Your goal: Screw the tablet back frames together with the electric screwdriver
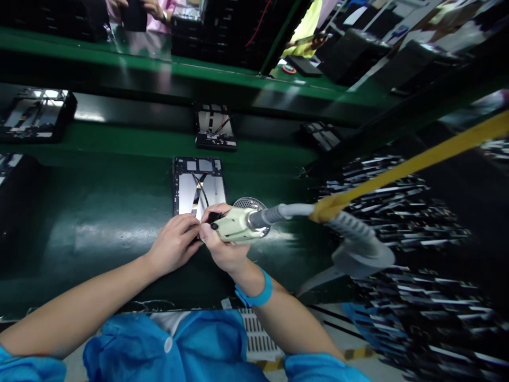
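A tablet point(199, 185) with its inside exposed lies on the green bench, showing silver panels, a black frame and a dark cable across it. My right hand point(222, 246) is wrapped round a pale electric screwdriver point(234, 225) held over the tablet's near end. From its rear a grey cord point(294, 210) leads off to the right. Its tip is hidden behind my fingers. My left hand point(175, 244) rests at the tablet's near edge, fingers bent and pressed together beside the screwdriver; what they pinch, if anything, is hidden. A blue band point(258, 292) circles my right wrist.
A yellow strap point(397, 162) holds the cord from the upper right. Similar opened tablets point(214, 127) lie along the back and at left point(35, 114). A round perforated metal piece point(249, 203) is behind the screwdriver. Stacked dark parts point(397, 212) fill the right. Co-workers' hands point(153, 9) show beyond.
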Tool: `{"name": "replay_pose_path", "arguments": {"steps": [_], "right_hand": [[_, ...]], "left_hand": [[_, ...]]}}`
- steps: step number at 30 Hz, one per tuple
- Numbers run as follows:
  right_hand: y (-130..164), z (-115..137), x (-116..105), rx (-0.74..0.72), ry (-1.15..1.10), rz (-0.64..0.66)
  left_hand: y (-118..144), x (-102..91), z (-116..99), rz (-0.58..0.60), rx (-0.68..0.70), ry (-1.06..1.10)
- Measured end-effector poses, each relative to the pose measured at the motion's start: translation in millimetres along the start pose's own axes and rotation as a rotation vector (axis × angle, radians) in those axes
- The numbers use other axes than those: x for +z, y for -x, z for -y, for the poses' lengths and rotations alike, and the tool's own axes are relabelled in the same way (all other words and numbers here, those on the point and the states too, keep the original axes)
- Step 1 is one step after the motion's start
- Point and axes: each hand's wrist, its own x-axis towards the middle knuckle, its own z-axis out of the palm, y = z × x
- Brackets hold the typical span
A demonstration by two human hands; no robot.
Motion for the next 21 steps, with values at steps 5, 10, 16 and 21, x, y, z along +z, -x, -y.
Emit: {"name": "replay_pose_path", "arguments": {"steps": [5,10,16,21], "right_hand": [[-4,1,-2,0.015,-0.034,0.015],[-9,16,-32,-0.071,-0.189,-0.054],[-17,8,-65,-0.108,-0.149,-0.179],[-19,0,-62,-0.072,-0.037,-0.219]], "left_hand": [[-3,-4.5,-2,0.0,0.095,-0.177],[30,-31.3,-2,0.101,0.068,-0.292],[45,-69.9,64,0.064,-0.137,-0.392],[-29,-95.9,166,0.012,-0.303,-0.485]]}}
